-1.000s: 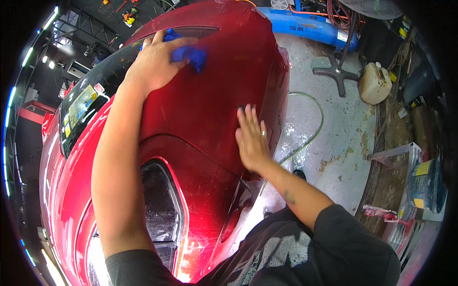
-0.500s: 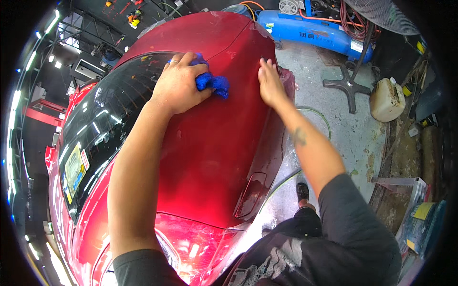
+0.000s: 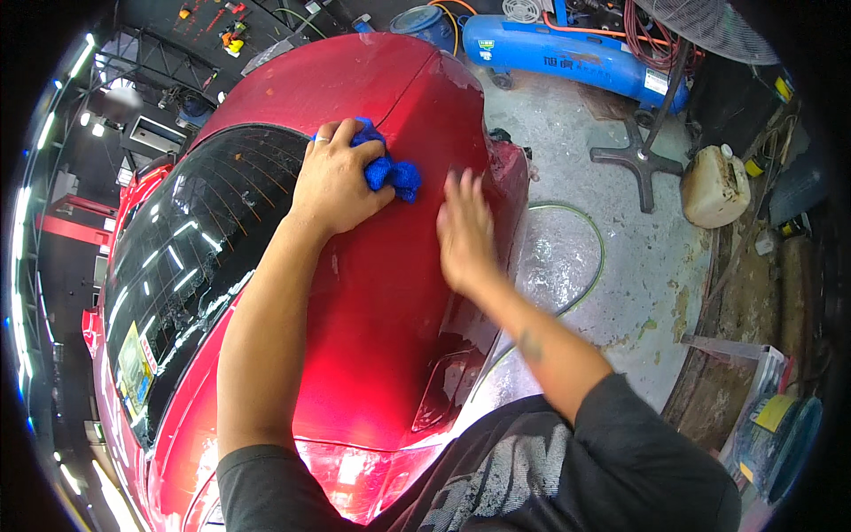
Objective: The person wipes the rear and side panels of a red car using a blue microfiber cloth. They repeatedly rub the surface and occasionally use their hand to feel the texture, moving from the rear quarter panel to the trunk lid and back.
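Note:
A dull red car panel (image 3: 381,301) stretches below both my arms, beside the dark rear window (image 3: 213,204). Near the window's edge, my left hand (image 3: 341,182) is closed round a crumpled blue cloth (image 3: 396,177), which rests against the panel. My right hand (image 3: 464,226) lies over the panel's right side, blurred, with its fingers stretched out and nothing visible in it. Whether its palm touches the paint cannot be made out. A rectangular flap outline (image 3: 446,390) shows on the panel's near right side.
A blue air compressor tank (image 3: 567,62) lies at the back right. Close by are a dark fan base (image 3: 640,158) and a dirty white jug (image 3: 714,188). A thin hose (image 3: 603,257) loops over the grey floor beside the car. A blue tub (image 3: 424,27) stands behind the car.
My right hand has moved left and nearer along the panel, away from its outer edge. My left hand still grips the cloth in about the same place. The view has shifted slightly.

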A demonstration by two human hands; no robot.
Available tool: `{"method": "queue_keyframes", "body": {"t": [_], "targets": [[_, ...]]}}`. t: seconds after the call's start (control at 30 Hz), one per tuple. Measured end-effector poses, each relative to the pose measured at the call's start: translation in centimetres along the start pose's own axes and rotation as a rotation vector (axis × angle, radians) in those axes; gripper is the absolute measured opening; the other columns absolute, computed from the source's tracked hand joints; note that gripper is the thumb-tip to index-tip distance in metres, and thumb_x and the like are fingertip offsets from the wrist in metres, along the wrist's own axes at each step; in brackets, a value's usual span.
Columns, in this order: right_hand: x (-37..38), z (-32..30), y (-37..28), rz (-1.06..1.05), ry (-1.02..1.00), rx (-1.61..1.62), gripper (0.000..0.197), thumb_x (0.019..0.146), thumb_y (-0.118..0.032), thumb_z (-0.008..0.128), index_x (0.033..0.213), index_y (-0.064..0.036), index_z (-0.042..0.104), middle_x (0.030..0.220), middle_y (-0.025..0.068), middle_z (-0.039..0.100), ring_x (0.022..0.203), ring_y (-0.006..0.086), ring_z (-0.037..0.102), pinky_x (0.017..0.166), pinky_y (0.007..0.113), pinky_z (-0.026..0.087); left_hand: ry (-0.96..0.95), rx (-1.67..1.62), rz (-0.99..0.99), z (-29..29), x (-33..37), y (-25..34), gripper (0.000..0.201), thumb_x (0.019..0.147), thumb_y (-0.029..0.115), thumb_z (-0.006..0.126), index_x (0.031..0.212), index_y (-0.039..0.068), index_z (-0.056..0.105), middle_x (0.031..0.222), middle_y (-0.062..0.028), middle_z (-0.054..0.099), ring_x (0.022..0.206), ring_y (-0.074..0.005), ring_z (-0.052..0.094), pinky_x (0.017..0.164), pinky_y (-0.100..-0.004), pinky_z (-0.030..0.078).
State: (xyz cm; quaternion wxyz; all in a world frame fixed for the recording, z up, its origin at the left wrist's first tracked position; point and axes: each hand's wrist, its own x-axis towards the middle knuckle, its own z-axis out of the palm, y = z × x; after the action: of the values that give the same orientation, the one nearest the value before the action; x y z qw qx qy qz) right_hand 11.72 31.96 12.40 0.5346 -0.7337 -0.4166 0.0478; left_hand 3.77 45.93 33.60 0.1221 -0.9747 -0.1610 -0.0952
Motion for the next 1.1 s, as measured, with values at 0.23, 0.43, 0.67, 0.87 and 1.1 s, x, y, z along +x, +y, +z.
{"method": "queue_keyframes", "body": {"t": [0.23,0.43,0.67,0.87,1.1], "targets": [[1.8,-1.5,1.0,0.019,-0.064,-0.09,0.061,0.117,-0.033,0.039,0.171,-0.0069,0.028,0.178,0.0241,0.021,0.166,0.0416,0.016,0.129,0.067,0.019,0.02,-0.032,-0.002,-0.1,0.3,-0.1,0.048,0.068,0.028,0.086,0.113,0.012,0.077,0.139,-0.0215,0.061,0.133,-0.044,0.055,0.114,-0.0526,0.048],[-4.9,-0.6,-0.9,-0.032,-0.068,0.018,0.062,0.115,-0.028,0.046,0.169,-0.0024,0.029,0.177,0.0295,0.019,0.165,0.0474,0.018,0.129,0.065,0.021,0.001,-0.05,-0.034,-0.2,0.0,0.3,0.047,0.069,0.027,0.085,0.113,0.012,0.077,0.14,-0.0218,0.061,0.133,-0.0445,0.055,0.114,-0.0525,0.048],[5.6,-0.6,3.7,0.052,0.014,-0.056,0.059,0.118,-0.033,0.038,0.169,-0.0043,0.031,0.177,0.0269,0.022,0.164,0.0444,0.02,0.13,0.064,0.022,0.051,-0.053,0.013,0.1,0.4,-0.3,0.048,0.07,0.029,0.085,0.115,0.014,0.077,0.138,-0.0223,0.062,0.128,-0.0466,0.057,0.113,-0.0531,0.049],[-6.5,0.0,0.1,0.022,-0.175,-0.001,0.068,0.114,-0.028,0.045,0.173,-0.0069,0.02,0.181,0.0237,0.012,0.167,0.0426,0.011,0.129,0.067,0.017,0.033,-0.04,-0.014,0.7,-0.2,-0.5,0.05,0.071,0.031,0.085,0.118,0.016,0.078,0.137,-0.0213,0.061,0.128,-0.0471,0.057,0.111,-0.0549,0.049],[8.9,-2.3,6.6,-0.013,-0.051,-0.175,0.061,0.119,-0.039,0.032,0.17,-0.0077,0.03,0.179,0.0206,0.023,0.166,0.0367,0.02,0.132,0.06,0.015,-0.006,-0.073,-0.04,0.4,0.6,0.2,0.05,0.071,0.032,0.086,0.118,0.017,0.077,0.139,-0.0216,0.059,0.133,-0.0469,0.054,0.114,-0.0553,0.048]]}}
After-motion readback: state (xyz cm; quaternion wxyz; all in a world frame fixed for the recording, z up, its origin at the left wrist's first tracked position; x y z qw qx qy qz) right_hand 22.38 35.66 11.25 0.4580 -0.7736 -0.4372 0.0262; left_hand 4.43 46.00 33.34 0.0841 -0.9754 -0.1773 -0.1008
